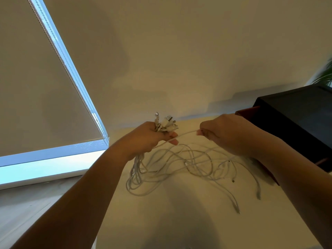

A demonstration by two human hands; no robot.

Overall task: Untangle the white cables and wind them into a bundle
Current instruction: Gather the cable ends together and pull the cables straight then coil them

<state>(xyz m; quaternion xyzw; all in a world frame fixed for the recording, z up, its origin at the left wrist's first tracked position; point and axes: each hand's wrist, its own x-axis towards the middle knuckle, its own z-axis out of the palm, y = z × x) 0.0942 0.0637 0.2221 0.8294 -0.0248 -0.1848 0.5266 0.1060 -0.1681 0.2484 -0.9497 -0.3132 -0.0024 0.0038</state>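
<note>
- Thin white cables (179, 164) lie in a loose tangle of loops on the pale cream counter (170, 221), below and between the two raised hands; a few strands trail off to the right.
- A dark, flat-topped box (296, 119) stands at the counter's right side, just beside the tangle. The right forearm crosses in front of its near corner, and a reddish-brown wooden edge (247, 111) shows at its left end.
- A beige roller blind (36, 87) with a beaded cord covers the window on the left, above a white sill (45, 169). Green plant leaves (326, 74) show at the far right against the plain cream wall (179, 51).
- The left hand (143, 139) has its fingers (173, 135) curled round a bunch of the cables, and a cluster of white connector ends (166, 124) sticks up out of the fist.
- The right hand (226, 133) pinches a single taut strand (186, 133) that runs straight across to the left hand.
- The cables look smooth and round; the counter is matte.
- Crossings within the tangle are too fine to trace, the plug types are blurred, and the box and leaves are cut off at the frame's edge.
</note>
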